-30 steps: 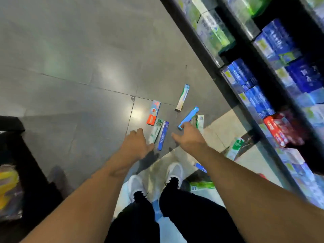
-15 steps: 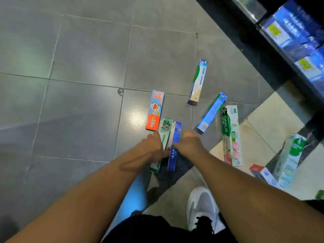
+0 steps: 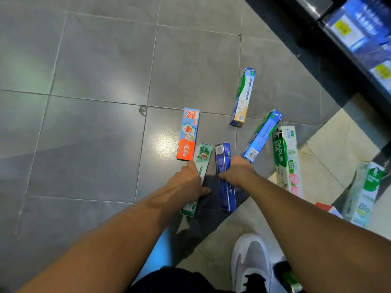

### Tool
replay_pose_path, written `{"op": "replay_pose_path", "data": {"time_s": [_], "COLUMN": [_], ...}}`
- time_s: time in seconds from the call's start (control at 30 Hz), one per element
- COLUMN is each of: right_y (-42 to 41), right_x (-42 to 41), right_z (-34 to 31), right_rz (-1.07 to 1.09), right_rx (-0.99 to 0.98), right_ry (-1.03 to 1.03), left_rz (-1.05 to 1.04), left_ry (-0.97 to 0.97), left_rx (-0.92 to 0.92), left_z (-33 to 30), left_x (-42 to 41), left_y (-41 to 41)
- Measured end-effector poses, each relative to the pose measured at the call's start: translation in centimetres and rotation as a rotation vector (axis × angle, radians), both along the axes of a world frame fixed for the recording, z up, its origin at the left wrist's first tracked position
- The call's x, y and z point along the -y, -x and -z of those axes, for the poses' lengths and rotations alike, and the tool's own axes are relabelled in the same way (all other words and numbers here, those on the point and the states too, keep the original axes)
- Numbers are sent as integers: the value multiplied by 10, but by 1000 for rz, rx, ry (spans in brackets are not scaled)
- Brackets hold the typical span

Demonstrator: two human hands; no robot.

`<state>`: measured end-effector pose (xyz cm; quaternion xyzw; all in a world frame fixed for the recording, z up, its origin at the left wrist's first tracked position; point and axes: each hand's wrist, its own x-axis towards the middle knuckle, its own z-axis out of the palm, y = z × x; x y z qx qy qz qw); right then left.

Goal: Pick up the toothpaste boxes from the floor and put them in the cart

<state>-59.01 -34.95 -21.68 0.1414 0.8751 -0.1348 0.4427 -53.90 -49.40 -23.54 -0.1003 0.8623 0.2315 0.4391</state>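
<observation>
Several toothpaste boxes lie on the grey tiled floor. My left hand (image 3: 187, 180) grips the pale green box (image 3: 202, 157) around its middle. Beside it, my right hand (image 3: 238, 171) grips the dark blue box (image 3: 223, 153). An orange and blue box (image 3: 188, 134) lies just left of them. A white and green box (image 3: 243, 97) lies farther off, a light blue box (image 3: 262, 135) slants to the right, and a green Darlie box (image 3: 286, 157) lies beyond that. The cart is out of view.
A dark store shelf (image 3: 347, 60) with blue packs runs along the upper right. Another green and white box (image 3: 364, 193) and a red-ended box (image 3: 325, 208) lie at the right. My white shoe (image 3: 250, 259) stands at the bottom.
The view has dropped closer to the floor. Both hands reached down from above the boxes and closed on the pale green and dark blue boxes.
</observation>
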Motion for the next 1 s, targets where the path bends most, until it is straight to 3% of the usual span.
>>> {"op": "replay_pose_path", "data": {"time_s": [0.1, 0.27, 0.37, 0.47, 0.57, 0.63, 1.0], "right_y": [33, 63, 65, 58, 45, 39, 41], "right_x": [-17, -36, -44, -52, -56, -55, -51], "right_z": [-28, -58, -66, -89, -134, -176, -529], "right_rz": [69, 303, 370, 430, 458, 470, 370], "right_rx": [-32, -58, -80, -100, -92, -77, -91], "right_ry": [172, 416, 454, 451, 442, 444, 531], "left_rz": [-69, -109, -193, -460, -704, -754, -734], "left_ry": [-22, -52, -196, -389, -492, -506, -493], "left_rx": [81, 6, -13, -39, -33, -24, -81], "left_z": [2, 1, -10, -54, -120, -172, -561], "left_x": [-3, -7, 9, 33, 55, 66, 78], "left_y": [9, 17, 26, 36, 41, 42, 59]}}
